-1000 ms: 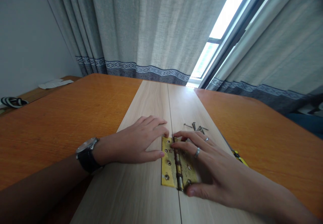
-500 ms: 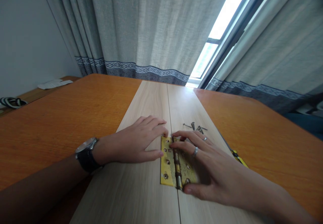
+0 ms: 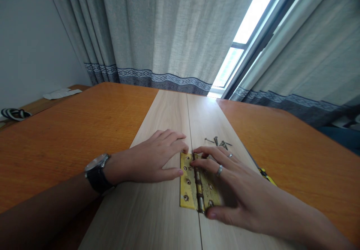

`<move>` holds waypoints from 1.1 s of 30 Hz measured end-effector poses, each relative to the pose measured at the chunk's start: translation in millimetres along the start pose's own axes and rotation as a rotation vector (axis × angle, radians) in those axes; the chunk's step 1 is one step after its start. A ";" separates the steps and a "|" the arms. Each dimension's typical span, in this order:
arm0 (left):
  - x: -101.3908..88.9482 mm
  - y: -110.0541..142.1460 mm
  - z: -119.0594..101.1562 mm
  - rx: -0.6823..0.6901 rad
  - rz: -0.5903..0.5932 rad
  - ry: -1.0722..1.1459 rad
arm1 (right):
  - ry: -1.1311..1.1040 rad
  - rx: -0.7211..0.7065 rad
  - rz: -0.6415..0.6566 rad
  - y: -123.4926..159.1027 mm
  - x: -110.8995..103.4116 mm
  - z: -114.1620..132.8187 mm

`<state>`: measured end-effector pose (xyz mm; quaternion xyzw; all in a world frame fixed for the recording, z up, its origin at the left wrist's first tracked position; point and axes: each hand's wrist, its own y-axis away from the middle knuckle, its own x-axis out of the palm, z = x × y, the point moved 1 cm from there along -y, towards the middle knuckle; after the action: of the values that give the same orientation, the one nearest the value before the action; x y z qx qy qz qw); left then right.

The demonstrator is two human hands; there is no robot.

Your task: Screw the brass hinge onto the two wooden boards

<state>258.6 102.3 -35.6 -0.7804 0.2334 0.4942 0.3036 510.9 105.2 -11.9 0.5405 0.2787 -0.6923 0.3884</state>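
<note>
A brass hinge [image 3: 199, 190], worn and open flat, lies across the seam between two pale wood planks [image 3: 146, 212]. My left hand [image 3: 150, 158] brackets its upper left corner, with fingertips at the top edge and thumb at the left edge. My right hand [image 3: 232, 184] spreads over the right leaf, its index fingertip reaching the left leaf and its thumb near the hinge's lower end. Beyond the hinge lies a small pile of several metal screws [image 3: 218, 142]. A yellow and black tool handle [image 3: 267, 176] shows past the right plank's edge, mostly hidden.
The planks rest on an orange wooden table [image 3: 73, 141]. Grey-green curtains [image 3: 168, 28] hang behind it beside a bright window [image 3: 247, 28]. A paper scrap [image 3: 62, 94] and a striped black-and-white object [image 3: 15, 113] lie on a lower ledge at the left.
</note>
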 end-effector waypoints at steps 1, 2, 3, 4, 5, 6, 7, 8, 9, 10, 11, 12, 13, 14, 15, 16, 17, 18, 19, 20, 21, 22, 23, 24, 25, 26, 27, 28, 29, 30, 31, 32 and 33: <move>-0.1 0.0 0.0 0.002 -0.001 0.001 | 0.000 -0.002 0.000 0.2 0.4 -0.3; -0.1 -0.1 0.0 0.004 -0.001 0.002 | 0.001 -0.004 -0.001 0.4 0.7 -0.5; -0.3 -0.1 0.1 0.004 0.001 0.003 | 0.002 -0.008 -0.001 0.7 1.0 -0.7; -0.4 -0.2 0.1 0.002 0.004 0.003 | 0.005 -0.011 -0.001 1.0 1.2 -0.9; -0.5 -0.2 0.2 0.000 0.009 0.002 | 0.007 -0.014 -0.002 1.2 1.3 -1.0; -0.5 -0.3 0.2 -0.001 0.012 0.001 | 0.006 -0.016 -0.003 1.4 1.4 -1.1; -0.6 -0.4 0.2 -0.001 0.014 0.000 | 0.003 -0.015 -0.004 1.4 1.4 -1.2; -0.6 -0.5 0.1 0.000 0.014 -0.001 | -0.001 -0.015 -0.005 1.2 1.4 -1.2; -0.6 -0.5 0.1 0.001 0.013 -0.001 | -0.005 -0.016 -0.007 0.8 1.3 -1.1; -0.6 -0.6 0.0 0.001 0.011 -0.001 | -0.006 -0.019 -0.009 0.3 1.2 -1.0; -0.5 -0.5 0.0 0.000 0.011 0.001 | -0.006 -0.025 -0.011 -0.2 0.8 -0.7; -0.3 -0.5 0.1 -0.001 0.011 0.002 | -0.003 -0.033 -0.015 -0.6 0.2 -0.5; -0.2 -0.4 0.2 -0.002 0.013 0.005 | 0.000 -0.045 -0.027 -0.9 -0.8 -0.5; 0.0 -0.3 0.4 -0.003 0.010 0.009 | 0.001 -0.060 -0.050 -1.0 -2.2 -1.1; 0.1 -0.1 0.6 -0.002 0.004 0.014 | -0.001 -0.073 -0.086 -1.0 -4.1 -2.5; 0.1 0.0 0.8 0.002 -0.004 0.020 | -0.003 -0.076 -0.145 -0.8 -6.5 -5.2; 0.0 0.2 1.0 0.008 -0.014 0.027 | 0.001 -0.061 -0.229 -0.6 -9.3 -9.5; -0.1 0.3 1.1 0.013 -0.022 0.032 | 0.017 -0.025 -0.327 -0.2 -12.3 -15.6; -0.3 0.4 1.2 0.016 -0.027 0.035 | 0.046 0.028 -0.425 0.3 -15.3 -23.3; -0.6 0.4 1.1 0.018 -0.030 0.035 | 0.086 0.097 -0.513 1.0 -18.0 -32.2; -0.9 0.5 1.1 0.017 -0.028 0.032 | 0.133 0.171 -0.574 1.7 -20.3 -41.8; -1.2 0.5 1.0 0.015 -0.027 0.029 | 0.174 0.244 -0.597 2.4 -22.0 -51.5; -1.5 0.5 0.8 0.013 -0.024 0.025 | 0.205 0.313 -0.595 3.1 -23.1 -60.5; -1.8 0.5 0.7 0.012 -0.021 0.021 | 0.220 0.366 -0.569 3.6 -23.5 -68.3; -1.9 0.5 0.7 0.010 -0.013 0.018 | 0.222 0.404 -0.535 4.0 -23.4 -74.4; -2.0 0.5 0.7 0.008 -0.005 0.016 | 0.216 0.425 -0.498 4.2 -22.8 -78.7; -2.1 0.5 0.8 0.006 0.001 0.015 | 0.204 0.430 -0.460 4.1 -21.7 -81.2; -2.2 0.5 0.9 0.004 0.003 0.017 | 0.191 0.423 -0.426 3.8 -20.3 -82.2; -2.4 0.5 1.0 0.004 0.002 0.022 | 0.179 0.411 -0.396 3.2 -18.7 -82.2; -2.7 0.5 1.0 0.005 -0.003 0.030 | 0.170 0.398 -0.372 2.6 -17.1 -81.7; -3.0 0.5 1.0 0.008 -0.009 0.038 | 0.163 0.388 -0.358 2.0 -15.5 -81.0; -3.4 0.5 1.0 0.009 -0.014 0.047 | 0.158 0.382 -0.350 1.4 -14.1 -80.6; -3.7 0.5 1.1 0.010 -0.016 0.056 | 0.155 0.382 -0.350 0.9 -13.0 -80.6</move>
<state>256.1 102.9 -32.8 -0.7942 0.2378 0.4687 0.3049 556.0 172.8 -20.3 0.5990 0.2612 -0.7454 0.1315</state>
